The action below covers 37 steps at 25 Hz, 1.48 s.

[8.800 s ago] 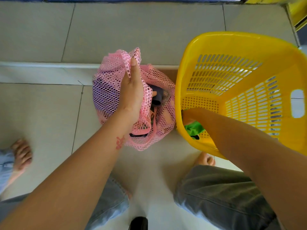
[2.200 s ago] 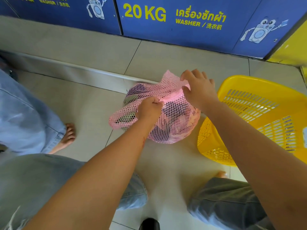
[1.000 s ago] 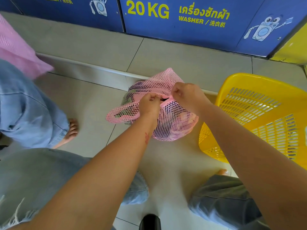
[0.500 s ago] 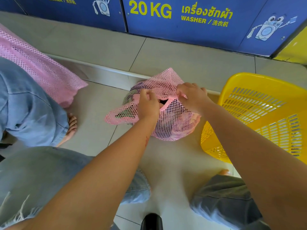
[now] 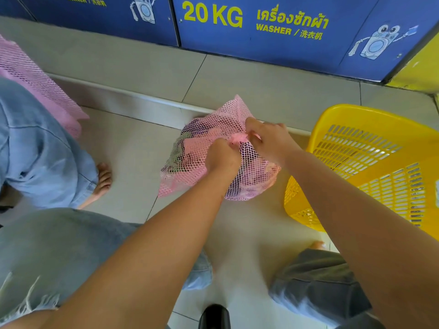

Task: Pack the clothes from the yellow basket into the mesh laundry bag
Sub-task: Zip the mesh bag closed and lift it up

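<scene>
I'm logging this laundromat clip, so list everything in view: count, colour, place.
mesh bag: one, pink, on floor at centre, clothes inside, neck gathered
basket: one, yellow, right of bag
washer panels: two or more, blue, top
second mesh bag: one, pink, far left
bystander: one, blue jeans, barefoot, left
left hand: pinching the bag's neck
right hand: pinching the bag's neck

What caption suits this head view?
Both hands, left and right, cinch the pink mesh laundry bag beside the yellow plastic basket.
</scene>
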Motion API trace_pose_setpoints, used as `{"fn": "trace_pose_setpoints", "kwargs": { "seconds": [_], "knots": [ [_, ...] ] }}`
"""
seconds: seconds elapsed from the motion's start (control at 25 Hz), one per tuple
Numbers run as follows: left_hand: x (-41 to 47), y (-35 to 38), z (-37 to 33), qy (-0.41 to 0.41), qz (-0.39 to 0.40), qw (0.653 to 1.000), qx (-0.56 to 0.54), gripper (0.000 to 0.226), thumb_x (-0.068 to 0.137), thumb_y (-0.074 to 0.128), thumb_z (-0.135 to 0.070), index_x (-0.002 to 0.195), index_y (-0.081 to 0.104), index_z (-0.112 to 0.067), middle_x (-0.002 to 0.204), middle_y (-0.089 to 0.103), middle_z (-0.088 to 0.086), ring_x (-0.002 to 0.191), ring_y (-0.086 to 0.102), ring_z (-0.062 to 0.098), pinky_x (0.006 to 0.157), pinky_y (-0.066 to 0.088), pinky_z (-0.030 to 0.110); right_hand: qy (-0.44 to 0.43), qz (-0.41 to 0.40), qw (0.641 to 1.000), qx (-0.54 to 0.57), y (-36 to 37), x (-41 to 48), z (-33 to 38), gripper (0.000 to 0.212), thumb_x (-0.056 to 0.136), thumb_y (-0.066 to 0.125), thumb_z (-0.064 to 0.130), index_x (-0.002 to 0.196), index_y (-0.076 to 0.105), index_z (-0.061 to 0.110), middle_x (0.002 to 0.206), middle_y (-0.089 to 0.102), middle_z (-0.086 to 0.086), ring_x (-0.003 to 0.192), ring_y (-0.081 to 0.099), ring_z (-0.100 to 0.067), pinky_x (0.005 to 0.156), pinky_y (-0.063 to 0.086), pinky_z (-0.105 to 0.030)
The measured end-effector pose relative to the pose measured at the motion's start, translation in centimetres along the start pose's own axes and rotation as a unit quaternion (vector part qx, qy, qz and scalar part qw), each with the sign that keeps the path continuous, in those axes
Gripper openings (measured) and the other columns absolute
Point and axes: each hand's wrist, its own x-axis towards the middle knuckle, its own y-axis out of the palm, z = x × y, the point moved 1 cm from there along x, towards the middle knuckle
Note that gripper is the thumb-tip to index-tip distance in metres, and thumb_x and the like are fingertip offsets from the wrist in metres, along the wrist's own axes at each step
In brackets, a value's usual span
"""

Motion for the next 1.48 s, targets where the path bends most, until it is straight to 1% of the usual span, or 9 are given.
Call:
{"fn": "trace_pose_setpoints", "kwargs": {
  "seconds": [0.2,0.48,0.6,0.92,1.12,1.2,1.28,1.36,1.48],
  "knots": [
    [-0.1,-0.5,-0.2,0.013,0.008,1.0,-0.01,0.022,0.096,0.051,-0.025,0.086,0.059,-0.007,0.075,0.053,0.005,0.059,0.042,0.016,0.052,0.034,0.029,-0.013,-0.004,1.0,-0.014,-0.1,0.0,0.2,0.009,0.095,0.041,0.01,0.1,0.048,0.012,0.078,0.052,0.003,0.081,0.055,-0.029,0.078,0.034,-0.036],
    [0.3,-1.7,0.6,0.032,0.044,0.998,0.031,0.023,0.092,0.056,-0.018,0.071,0.05,-0.019,0.091,0.066,0.002,0.086,0.065,0.026,0.08,0.055,0.039,0.043,-0.021,0.999,-0.025,-0.9,0.0,0.1,0.01,0.096,0.038,0.009,0.104,0.044,0.011,0.08,0.05,-0.006,0.076,0.049,-0.028,0.075,0.033,-0.037],
    [0.9,-3.4,2.2,-0.021,0.05,0.991,0.126,0.003,0.09,0.056,-0.015,0.089,0.058,-0.013,0.102,0.064,0.009,0.101,0.061,0.034,0.089,0.051,0.045,0.124,-0.048,0.991,-0.032,-1.8,0.7,-0.8,0.021,0.093,0.038,0.006,0.114,0.043,0.01,0.09,0.057,-0.019,0.083,0.055,-0.035,0.071,0.033,-0.038],
    [2.1,-8.0,5.8,-0.165,0.069,0.938,0.298,0.041,0.091,0.059,-0.035,0.124,0.05,-0.013,0.14,0.044,0.013,0.133,0.034,0.034,0.107,0.029,0.046,0.238,-0.089,0.966,0.054,-1.3,1.3,0.6,0.019,0.093,0.036,0.003,0.11,0.042,0.008,0.097,0.062,-0.026,0.088,0.058,-0.043,0.064,0.033,-0.037],
    [2.0,-6.8,7.8,-0.019,0.053,0.981,0.187,0.107,0.076,0.076,-0.047,0.151,0.002,-0.033,0.16,-0.01,0.012,0.145,0.006,0.041,0.112,0.025,0.061,0.168,-0.049,0.973,0.149,0.3,0.0,1.8,0.006,0.096,0.034,0.015,0.098,0.039,0.017,0.082,0.06,-0.014,0.075,0.06,-0.035,0.063,0.047,-0.042],
    [2.0,-4.9,7.4,0.015,0.094,0.975,0.198,0.109,0.075,0.075,-0.05,0.151,-0.002,-0.039,0.16,-0.022,0.007,0.147,-0.01,0.039,0.114,0.017,0.062,0.135,-0.038,0.974,0.179,0.4,-0.4,2.7,0.009,0.097,0.035,0.013,0.096,0.038,0.022,0.084,0.063,-0.014,0.075,0.059,-0.032,0.065,0.049,-0.042],
    [2.8,-3.6,7.0,-0.009,0.079,0.981,0.174,0.079,0.085,0.069,-0.042,0.147,0.022,-0.036,0.161,-0.002,0.013,0.145,0.009,0.043,0.109,0.03,0.057,0.113,-0.034,0.969,0.219,0.3,-0.5,3.4,0.013,0.097,0.037,0.012,0.094,0.038,0.024,0.084,0.062,-0.012,0.074,0.057,-0.028,0.065,0.045,-0.038],
    [4.1,-3.1,7.0,-0.031,0.007,0.998,0.061,0.04,0.097,0.05,-0.023,0.136,0.044,-0.024,0.142,0.043,0.011,0.117,0.049,0.03,0.079,0.048,0.033,0.109,-0.008,0.968,0.225,0.9,0.0,3.0,0.013,0.095,0.042,0.012,0.093,0.039,0.025,0.088,0.064,-0.008,0.078,0.056,-0.026,0.069,0.041,-0.035],
    [5.1,-3.6,7.2,-0.063,-0.087,0.983,-0.146,0.027,0.096,0.035,-0.008,0.118,0.051,-0.009,0.105,0.056,0.007,0.089,0.052,0.021,0.066,0.043,0.025,0.107,0.124,0.975,0.15,2.3,1.0,1.4,0.04,0.082,0.06,0.014,0.109,0.039,0.035,0.118,0.062,-0.006,0.093,0.059,-0.025,0.071,0.044,-0.033]
  ]
}}
